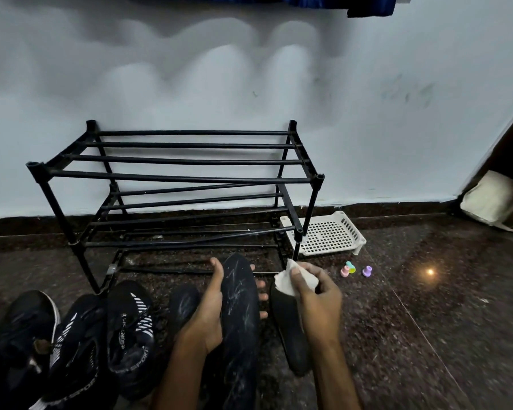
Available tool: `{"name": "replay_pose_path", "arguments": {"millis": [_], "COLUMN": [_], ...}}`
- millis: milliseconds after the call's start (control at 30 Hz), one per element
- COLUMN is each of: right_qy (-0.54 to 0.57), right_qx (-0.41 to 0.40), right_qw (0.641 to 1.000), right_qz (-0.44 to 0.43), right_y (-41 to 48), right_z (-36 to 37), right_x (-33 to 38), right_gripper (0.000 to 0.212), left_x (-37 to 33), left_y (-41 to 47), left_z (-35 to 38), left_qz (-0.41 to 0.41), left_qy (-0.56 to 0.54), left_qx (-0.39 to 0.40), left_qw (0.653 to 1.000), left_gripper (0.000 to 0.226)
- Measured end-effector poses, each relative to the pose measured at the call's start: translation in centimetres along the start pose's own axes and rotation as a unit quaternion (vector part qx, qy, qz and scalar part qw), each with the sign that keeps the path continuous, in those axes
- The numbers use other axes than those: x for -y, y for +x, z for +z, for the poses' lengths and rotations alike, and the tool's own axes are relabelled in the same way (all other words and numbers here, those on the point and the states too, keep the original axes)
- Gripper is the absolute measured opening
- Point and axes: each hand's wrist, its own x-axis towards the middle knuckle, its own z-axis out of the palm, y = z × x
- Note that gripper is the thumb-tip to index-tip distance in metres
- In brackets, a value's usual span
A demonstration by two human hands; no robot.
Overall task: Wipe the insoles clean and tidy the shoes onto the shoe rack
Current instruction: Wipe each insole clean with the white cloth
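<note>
Left hand [211, 318] grips scuffed insole [240, 315]; right hand [316, 300] pinches white cloth [288, 281] beside it, before black rack [172, 179].

Black rack [172, 173], black white-striped shoes [131, 324], white cloth [290, 281], speckled brown floor [427, 321].

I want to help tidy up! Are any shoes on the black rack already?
No, the shoes all sit on the floor beside the shoe rack, none on its bars.

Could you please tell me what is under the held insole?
The left hand supports the insole from below, fingers showing past its right edge. The floor beneath is covered.
</note>
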Motion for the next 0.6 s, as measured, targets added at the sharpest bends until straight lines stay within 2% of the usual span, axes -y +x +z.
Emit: {"name": "replay_pose_path", "arguments": {"millis": [100,167,267,333,400,467,600], "right_qy": [-0.004,-0.074,-0.198,-0.282,-0.354,-0.383,-0.393], "right_qx": [-0.013,-0.021,-0.009,0.047,0.107,0.132,0.070], "right_qw": [1.000,0.995,0.949,0.906,0.868,0.850,0.861], "right_qz": [-0.002,-0.070,-0.245,-0.312,-0.332,-0.336,-0.314], "right_y": [-0.1,-0.2,-0.2,0.0,0.0,-0.3,-0.4], "right_z": [1.2,2.1,3.6,4.3,4.5,4.2,3.5], "right_x": [0.4,0.9,1.8,1.5,0.4,-0.6,-0.8], "right_gripper": [0.010,0.011,0.011,0.012,0.016,0.022,0.014], "left_x": [0.0,-0.1,-0.2,-0.1,0.1,0.1,0.0], "left_y": [-0.1,-0.2,-0.5,-0.4,-0.4,-0.2,-0.3], "left_z": [0.5,0.8,1.4,1.8,2.5,2.8,2.7], "left_qz": [-0.014,-0.024,-0.027,-0.025,-0.031,-0.033,-0.037], "left_qy": [0.006,0.015,0.016,0.012,-0.005,-0.027,-0.013], "left_qx": [-0.004,-0.004,0.001,0.005,0.005,0.001,0.005], "left_qw": [1.000,1.000,1.000,1.000,1.000,0.999,0.999], "left_gripper": [0.091,0.093,0.089,0.086,0.087,0.087,0.088]}}
